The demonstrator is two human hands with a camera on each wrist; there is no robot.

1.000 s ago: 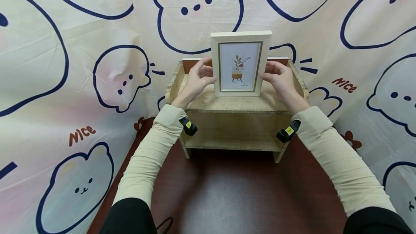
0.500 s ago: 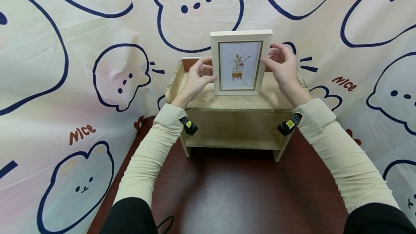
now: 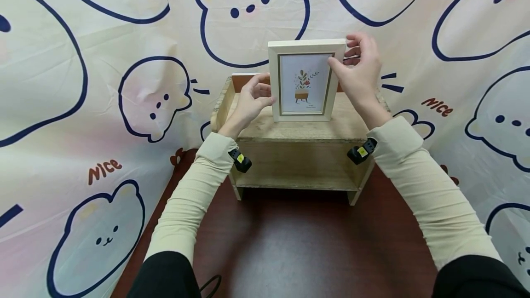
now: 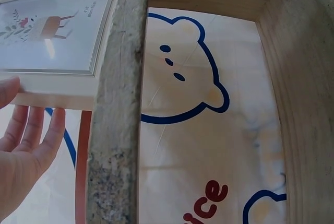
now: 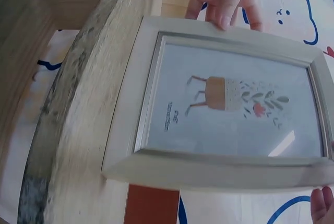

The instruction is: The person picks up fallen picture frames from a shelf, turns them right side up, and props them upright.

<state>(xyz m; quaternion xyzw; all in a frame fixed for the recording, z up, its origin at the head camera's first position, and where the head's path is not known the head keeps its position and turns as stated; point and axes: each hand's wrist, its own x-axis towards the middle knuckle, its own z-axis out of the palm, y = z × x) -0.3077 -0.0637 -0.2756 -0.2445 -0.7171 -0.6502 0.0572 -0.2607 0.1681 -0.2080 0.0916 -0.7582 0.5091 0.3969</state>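
Observation:
A cream picture frame [image 3: 338, 82], with a drawing of a potted plant on legs, stands upright on the top board of a small wooden shelf [image 3: 256, 131]. My left hand [image 3: 250, 101] holds its left side partway down, thumb on the front and fingers along the outer edge, as the left wrist view also shows. Near the upper right corner my right hand [image 3: 362, 70] grips the opposite side, its thumb over the front border and its fingers at the side. In the right wrist view only some fingertips [image 5: 319, 207] of that hand show, at the lower right.
Raised wooden sides [image 3: 221, 105] bound the top board at left and right. Under it lies an open lower compartment [image 3: 296, 164]. The shelf stands on a dark red-brown surface [image 3: 306, 243], before a bear-print cloth [image 3: 248, 22]. A black cable [image 3: 213, 284] lies at the bottom.
My right hand has slid up the right side of the picture frame, from low down to near the top corner. The left hand and the picture frame have stayed in place.

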